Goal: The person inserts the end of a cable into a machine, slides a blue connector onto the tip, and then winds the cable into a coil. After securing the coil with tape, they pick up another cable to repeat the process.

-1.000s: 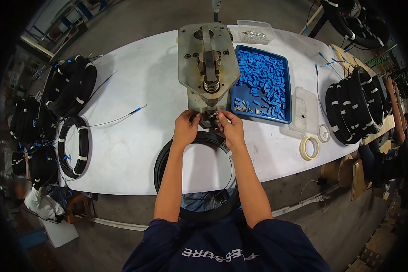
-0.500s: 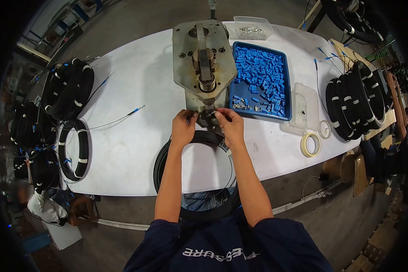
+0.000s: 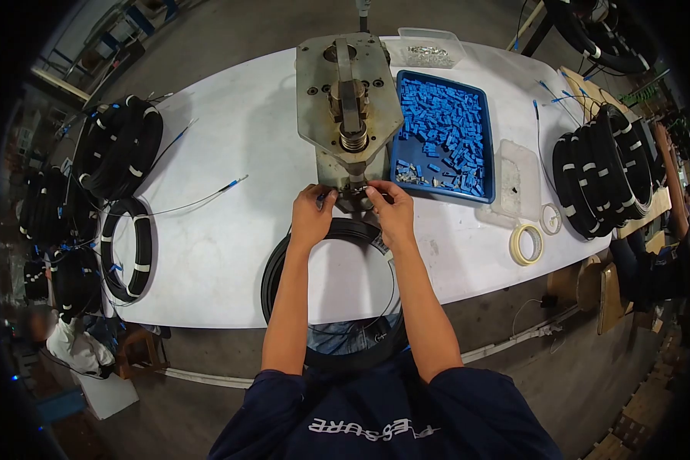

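At the front of a metal crimping press (image 3: pixel 347 126), my two hands work close together under its jaw. My left hand (image 3: pixel 313 216) is closed in a pinch around a dark cable end (image 3: pixel 321 198). Thumb and fingers of my right hand (image 3: pixel 392 213) are pinched at a small shiny piece at the jaw; its kind is too small to make out. A black cable coil (image 3: pixel 272 277) lies below my wrists, partly over the table's front edge, and my forearms cover some of it.
Right of the press sits a blue tray (image 3: pixel 489 146) of blue connector parts. Clear plastic boxes (image 3: pixel 520 184) and tape rolls (image 3: pixel 526 245) are near it. More cable coils stand at left (image 3: pixel 147 253) and right (image 3: pixel 590 180). The white table (image 3: pixel 207 284) ends near my body.
The view has shifted slightly. Both hands stay at the press jaw with almost the same pinch; the coil lies as before.
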A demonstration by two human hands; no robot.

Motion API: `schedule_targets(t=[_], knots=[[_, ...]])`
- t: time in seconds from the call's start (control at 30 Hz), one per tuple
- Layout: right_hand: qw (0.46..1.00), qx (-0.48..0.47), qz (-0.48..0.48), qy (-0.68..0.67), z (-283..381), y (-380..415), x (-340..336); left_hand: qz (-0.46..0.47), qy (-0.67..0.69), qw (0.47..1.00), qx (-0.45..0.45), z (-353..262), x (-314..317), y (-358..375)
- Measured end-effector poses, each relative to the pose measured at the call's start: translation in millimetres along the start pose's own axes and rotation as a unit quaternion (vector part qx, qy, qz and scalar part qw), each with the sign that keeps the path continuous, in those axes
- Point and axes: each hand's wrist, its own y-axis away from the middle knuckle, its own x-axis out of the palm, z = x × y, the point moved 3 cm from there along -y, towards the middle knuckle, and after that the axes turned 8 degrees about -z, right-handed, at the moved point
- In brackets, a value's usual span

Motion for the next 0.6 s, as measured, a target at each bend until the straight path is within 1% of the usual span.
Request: schedule_targets(t=[0.07, 0.17, 0.27, 0.47, 0.53, 0.6], knots=[[1.0, 0.002, 0.004, -0.02, -0.3, 0.9, -0.3, 0.006, 0.0, 1.0, -0.001, -1.9, -0.6, 0.8], [1.0, 0.002, 0.007, -0.013, -1.6, -0.4, -0.4, 0.005, 0.004, 1.0, -0.006, -2.9, -0.9, 0.8], [1.0, -0.011, 0.006, -0.007, -2.3, -1.0, -0.5, 0.001, -0.002, 1.0, 0.011, 1.1, 1.8, -0.7], [1.0, -0.009, 0.005, -0.013, 0.0, 0.6, -0.2, 0.016, 0.01, 1.0, -0.002, -1.8, 1.4, -0.5], [1.0, -0.005, 0.004, -0.012, 3.0, 1.9, -0.2, 0.003, -0.002, 1.0, 0.024, 1.3, 1.3, -0.4], [1.0, 0.0, 0.002, -0.012, 0.0, 1.8, 0.1, 0.001, -0.003, 1.0, 0.024, 3.1, 1.2, -0.1]])
